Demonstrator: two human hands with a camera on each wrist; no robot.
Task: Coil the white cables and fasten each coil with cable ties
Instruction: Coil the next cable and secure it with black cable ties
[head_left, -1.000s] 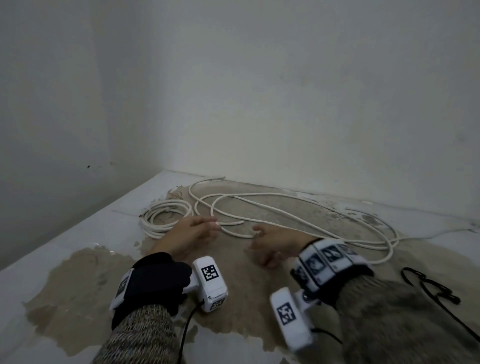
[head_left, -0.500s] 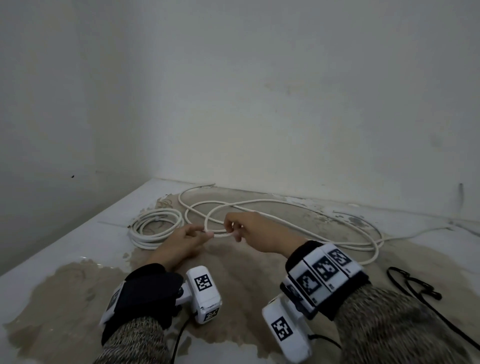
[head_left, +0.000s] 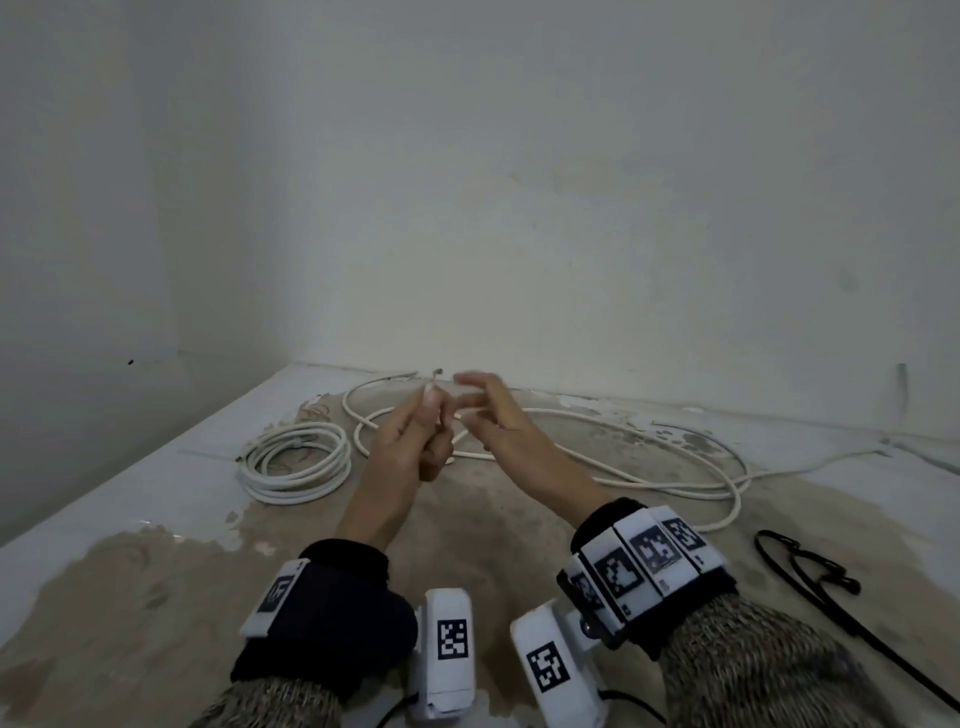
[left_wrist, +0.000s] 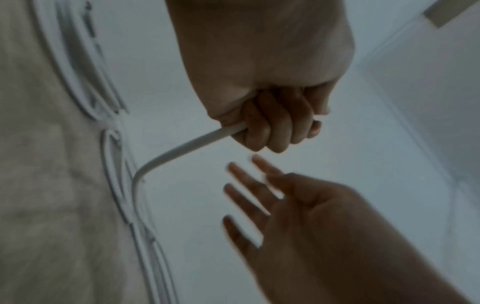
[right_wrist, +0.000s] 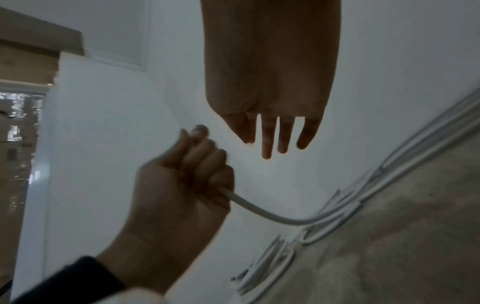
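A long white cable (head_left: 649, 467) lies in loose loops on the stained floor. My left hand (head_left: 421, 431) is raised above it and grips the cable's end in a fist; the cable (left_wrist: 182, 150) curves from the fist down to the floor, also clear in the right wrist view as cable (right_wrist: 272, 216). My right hand (head_left: 493, 410) hovers just right of the left, fingers (right_wrist: 267, 135) spread straight and holding nothing. A finished white coil (head_left: 296, 462) lies on the floor to the left.
Black cable ties (head_left: 800, 566) lie on the floor at the right. Two white walls meet in a corner behind the cables. The floor (head_left: 130, 571) has a large brownish patch.
Both hands rose from the floor. The left hand took hold of the cable end and lifted it; the right hand let go and opened beside it.
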